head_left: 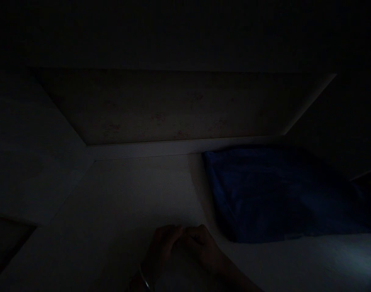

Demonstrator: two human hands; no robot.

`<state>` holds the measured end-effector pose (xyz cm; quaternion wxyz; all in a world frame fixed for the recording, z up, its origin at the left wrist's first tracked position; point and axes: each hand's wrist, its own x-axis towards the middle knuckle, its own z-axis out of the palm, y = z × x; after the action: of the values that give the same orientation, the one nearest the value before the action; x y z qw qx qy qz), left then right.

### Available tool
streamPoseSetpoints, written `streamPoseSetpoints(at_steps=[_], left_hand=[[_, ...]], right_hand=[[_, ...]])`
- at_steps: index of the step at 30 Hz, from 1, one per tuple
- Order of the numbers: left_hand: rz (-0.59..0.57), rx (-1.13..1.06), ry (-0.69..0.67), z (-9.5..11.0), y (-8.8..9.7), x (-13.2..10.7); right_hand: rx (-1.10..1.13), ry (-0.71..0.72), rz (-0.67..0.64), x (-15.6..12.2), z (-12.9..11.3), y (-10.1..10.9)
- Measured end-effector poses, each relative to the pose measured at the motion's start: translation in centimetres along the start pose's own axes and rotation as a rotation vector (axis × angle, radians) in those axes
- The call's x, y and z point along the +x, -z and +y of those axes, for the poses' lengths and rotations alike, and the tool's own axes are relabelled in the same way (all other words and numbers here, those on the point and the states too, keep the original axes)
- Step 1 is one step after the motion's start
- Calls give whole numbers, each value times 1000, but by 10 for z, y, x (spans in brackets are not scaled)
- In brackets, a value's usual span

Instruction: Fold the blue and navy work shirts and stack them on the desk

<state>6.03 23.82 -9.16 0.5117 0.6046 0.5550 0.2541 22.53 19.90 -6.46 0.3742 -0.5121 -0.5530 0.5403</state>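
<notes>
The left hand (165, 243) and right hand (203, 245) meet at the bottom centre, fingers curled and fingertips close together; it is too dark to tell whether they pinch anything. A band (144, 279) circles the left wrist. The step seems to be a small one done at the fingertips; reaching the cloth would call for moving rightward. That blue cloth (273, 194), perhaps folded, lies flat to the right, apart from the hands, on a pale surface (136, 190). The space resembles a boxy recess, with the cloth inside. Behind runs a pale strip (149, 150), below a back panel (173, 105) with faint reddish marks.
</notes>
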Motion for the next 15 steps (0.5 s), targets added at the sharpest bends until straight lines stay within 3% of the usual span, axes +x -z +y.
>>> streamPoseSetpoints(at_steps=[4, 10, 15], left_hand=[[-3, 39, -101, -8, 1, 0], [42, -100, 87, 22, -1, -2], [48, -111, 55, 20, 0, -2]], right_hand=[[10, -9, -4, 0, 0, 0], [-15, 23, 0, 1, 2, 0], [-32, 43, 17, 1, 3, 0]])
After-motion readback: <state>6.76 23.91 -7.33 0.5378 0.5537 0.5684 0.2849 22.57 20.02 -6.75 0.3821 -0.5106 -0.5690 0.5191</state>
